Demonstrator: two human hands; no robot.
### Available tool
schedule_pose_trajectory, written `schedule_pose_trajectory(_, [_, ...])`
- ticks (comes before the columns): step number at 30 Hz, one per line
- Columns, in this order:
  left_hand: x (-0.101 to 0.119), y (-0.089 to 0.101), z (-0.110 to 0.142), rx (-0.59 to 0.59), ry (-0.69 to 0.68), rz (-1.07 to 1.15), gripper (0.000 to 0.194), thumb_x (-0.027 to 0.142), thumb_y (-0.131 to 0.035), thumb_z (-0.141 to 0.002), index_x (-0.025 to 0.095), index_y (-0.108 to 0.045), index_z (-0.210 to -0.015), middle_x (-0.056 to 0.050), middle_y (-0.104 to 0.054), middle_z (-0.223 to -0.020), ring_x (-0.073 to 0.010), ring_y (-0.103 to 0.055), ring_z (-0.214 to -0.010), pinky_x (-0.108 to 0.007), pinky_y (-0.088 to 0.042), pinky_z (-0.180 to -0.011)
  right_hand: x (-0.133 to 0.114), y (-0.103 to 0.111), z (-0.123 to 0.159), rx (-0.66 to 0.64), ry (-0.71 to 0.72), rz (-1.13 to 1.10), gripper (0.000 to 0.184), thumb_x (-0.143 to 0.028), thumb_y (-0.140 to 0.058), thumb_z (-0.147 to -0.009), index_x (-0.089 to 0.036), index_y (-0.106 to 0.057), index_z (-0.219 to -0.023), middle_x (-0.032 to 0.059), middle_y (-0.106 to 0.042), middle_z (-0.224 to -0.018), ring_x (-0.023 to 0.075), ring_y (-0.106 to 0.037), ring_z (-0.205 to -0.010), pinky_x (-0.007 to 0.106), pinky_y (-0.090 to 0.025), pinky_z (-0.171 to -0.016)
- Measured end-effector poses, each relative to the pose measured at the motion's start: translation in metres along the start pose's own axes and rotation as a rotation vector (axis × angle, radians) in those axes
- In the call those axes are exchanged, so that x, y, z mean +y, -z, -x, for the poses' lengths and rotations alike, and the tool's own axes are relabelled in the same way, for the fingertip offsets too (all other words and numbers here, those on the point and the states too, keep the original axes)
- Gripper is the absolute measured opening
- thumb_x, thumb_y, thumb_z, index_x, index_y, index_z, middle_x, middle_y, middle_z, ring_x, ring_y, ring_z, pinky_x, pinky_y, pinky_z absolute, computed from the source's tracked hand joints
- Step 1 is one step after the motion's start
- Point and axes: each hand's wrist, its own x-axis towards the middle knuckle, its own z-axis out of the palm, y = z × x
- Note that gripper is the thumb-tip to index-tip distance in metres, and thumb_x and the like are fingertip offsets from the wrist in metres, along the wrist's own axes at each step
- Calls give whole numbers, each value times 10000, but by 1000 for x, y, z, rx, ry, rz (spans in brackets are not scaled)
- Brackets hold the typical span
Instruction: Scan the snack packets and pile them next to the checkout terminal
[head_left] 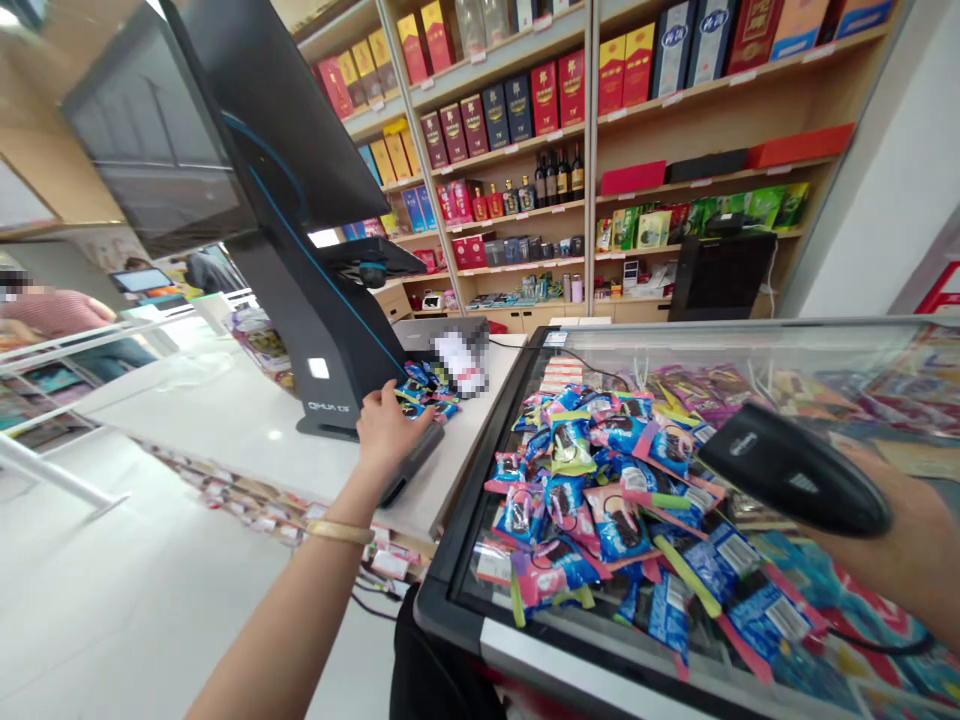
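My left hand [391,428] reaches over the white counter, thumb and index finger apart, right beside a small pile of blue snack packets [444,410] at the foot of the checkout screen. Whether its fingertips touch a packet is hard to make out. Around the grip of a black barcode scanner [799,465] is wrapped my right hand [892,520], its fingers partly hidden behind the scanner. Below and left of the scanner, a large heap of blue, pink and green snack packets [619,520] lies on the glass display case [750,345].
A black checkout terminal [315,290] stands on the white counter [300,470]. Behind are shelves [510,150] with boxes and bottles. A black cable [577,358] crosses the glass. One person [67,315] is at the far left.
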Motion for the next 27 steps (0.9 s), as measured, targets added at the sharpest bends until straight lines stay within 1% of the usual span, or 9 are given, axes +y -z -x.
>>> schedule_pose_trajectory(5, [-4, -15, -4, -145, 22, -222, 903, 609, -622, -832, -5, -417, -1462, -356, -580, -1340, -478, -582, -1278, -553, -431, -1050, -6, -2, 0, 11, -27, 0, 117, -268, -597, -860, -279, -600, -976, 66, -711, -903, 290, -729, -855, 409, -540, -780])
schedule_pose_trajectory(9, [-2, -23, -8, -155, 19, -274, 754, 515, -567, -864, -1, -446, -1399, -349, -634, -1284, -456, -617, -1243, -539, -419, -1044, -6, -4, 0, -3, -21, -30, 159, -259, -609, -821, -282, -607, -979, 70, -719, -888, 308, -730, -849, 424, -538, -751])
schedule_pose_trajectory(12, [-5, -21, -11, -135, -9, -272, 638, 416, -536, -878, 40, -439, -1385, -317, -661, -1271, -433, -642, -1214, -532, -423, -1038, -2, -6, 1, 6, -4, -39, 129, -296, -603, -843, -293, -607, -972, 67, -715, -889, 317, -725, -834, 440, -542, -761])
schedule_pose_trajectory(17, [-12, -7, -9, -123, -15, -129, 595, 379, -595, -855, 97, -454, -1359, -280, -673, -1264, -422, -650, -1208, -527, -475, -999, 0, -7, 1, 23, -1, -43, 131, -278, -604, -853, -296, -616, -982, 63, -713, -885, 306, -723, -830, 433, -547, -788])
schedule_pose_trajectory(19, [-10, -1, -5, -75, 6, 93, 591, 374, -659, -814, 145, -478, -1328, -232, -689, -1235, -383, -662, -1191, -495, -502, -989, -1, -6, 1, 29, -1, -52, 129, -286, -612, -851, -296, -617, -979, 57, -708, -878, 300, -722, -810, 429, -555, -781])
schedule_pose_trajectory(22, [5, 3, 6, -76, 76, 739, 555, 393, -718, -757, 209, -520, -1241, -115, -716, -1108, -284, -703, -1066, -438, -550, -945, -4, -3, -1, 27, 7, -60, 148, -287, -610, -845, -290, -619, -993, 52, -711, -882, 299, -728, -810, 426, -566, -788])
schedule_pose_trajectory(23, [14, 4, 12, -138, 115, 996, 517, 394, -724, -744, 213, -542, -1192, -86, -718, -1059, -255, -713, -1009, -416, -567, -918, -5, -3, -2, 24, 12, -63, 167, -281, -608, -840, -288, -622, -1006, 54, -718, -895, 301, -731, -820, 428, -569, -794])
schedule_pose_trajectory(25, [36, 7, 24, -353, 193, 1457, 433, 367, -721, -726, 192, -588, -1099, -73, -725, -997, -218, -724, -926, -367, -590, -859, -8, -2, -3, 17, 21, -76, 195, -265, -609, -835, -286, -629, -1027, 60, -729, -916, 301, -733, -832, 432, -574, -801])
schedule_pose_trajectory(27, [63, 9, 37, -569, 241, 1756, 396, 327, -696, -727, 155, -636, -1079, -106, -745, -1005, -222, -736, -930, -336, -600, -822, -11, -1, -4, 19, 33, -108, 192, -258, -614, -849, -283, -631, -1039, 66, -733, -920, 296, -729, -835, 428, -577, -796])
